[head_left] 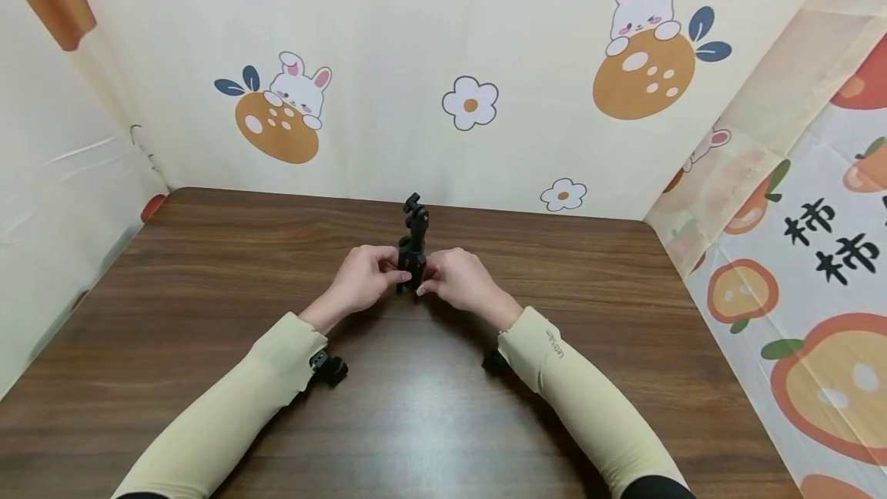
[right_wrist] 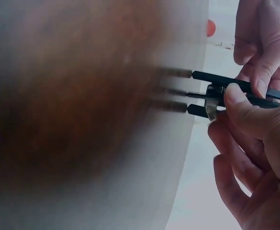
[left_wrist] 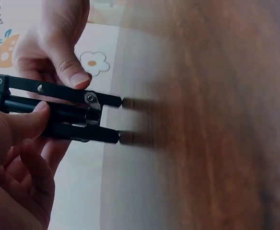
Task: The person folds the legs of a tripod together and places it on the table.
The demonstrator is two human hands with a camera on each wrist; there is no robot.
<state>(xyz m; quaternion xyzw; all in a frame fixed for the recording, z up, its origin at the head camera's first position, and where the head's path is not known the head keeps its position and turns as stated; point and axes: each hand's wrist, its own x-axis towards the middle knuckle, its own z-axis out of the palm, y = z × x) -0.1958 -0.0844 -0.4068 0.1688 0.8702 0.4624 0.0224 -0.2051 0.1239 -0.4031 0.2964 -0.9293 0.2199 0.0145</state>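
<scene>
A small black tripod [head_left: 417, 231] stands upright on the table [head_left: 416, 406], its jointed head raised above both hands. My left hand [head_left: 362, 277] grips it from the left, with the thumb along its middle in the left wrist view. From the right, my right hand [head_left: 459, 280] pinches one side low down. In the right wrist view, the right thumb and fingers hold it by the metal brace near the lower ends of the legs [right_wrist: 221, 79]. The legs are drawn close together, and their tips meet their own reflections in the tabletop.
Behind the table hangs a pale curtain [head_left: 395, 98] printed with rabbits, fruit and flowers. Another printed cloth [head_left: 818, 283] borders the right side. A white sheet [head_left: 62, 175] hangs at the left. Small black devices are strapped to both wrists, over pale sleeves [head_left: 229, 399].
</scene>
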